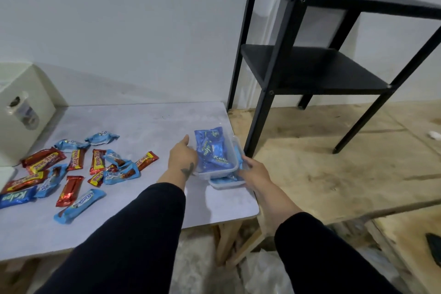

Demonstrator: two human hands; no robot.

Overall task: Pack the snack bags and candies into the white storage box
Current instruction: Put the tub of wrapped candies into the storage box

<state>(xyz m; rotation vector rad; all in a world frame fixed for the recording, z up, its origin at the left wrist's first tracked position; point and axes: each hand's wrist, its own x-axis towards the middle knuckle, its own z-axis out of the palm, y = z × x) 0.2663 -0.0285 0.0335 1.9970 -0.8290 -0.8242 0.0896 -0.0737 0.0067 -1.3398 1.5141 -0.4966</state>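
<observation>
My left hand point(182, 157) rests against the left side of a small clear plastic container point(218, 162) near the right edge of the worktop point(143, 124), with the thumb pointing up and forward; the fingers are behind the container wall, so I cannot tell how much they curl around it. My right hand point(254, 170) is at the right side of the same container, its fingers hidden by the rim and by a blue-edged lid point(226, 182) which lies under or just in front of the container; I cannot tell if it grips or only touches. The container is full of dark blue snack packets point(211, 150) with the word Kalpa on them, and they stand higher than its rim. On the left half of the worktop many loose snacks point(71, 172) lie scattered, well apart from the container: red and yellow bars, light blue wrappers, and one more dark blue Kalpa packet point(14, 198) at the left edge. The white storage box point(26, 107) stands at the far left corner, against the wall, and a clear plastic cup point(22, 112) is in front of its side. Between the box and my hands there is only this pile of snacks. To the right of the worktop, on the wooden floor point(310, 174), a black metal shelf point(322, 38) with two levels stands very near the container's corner.
</observation>
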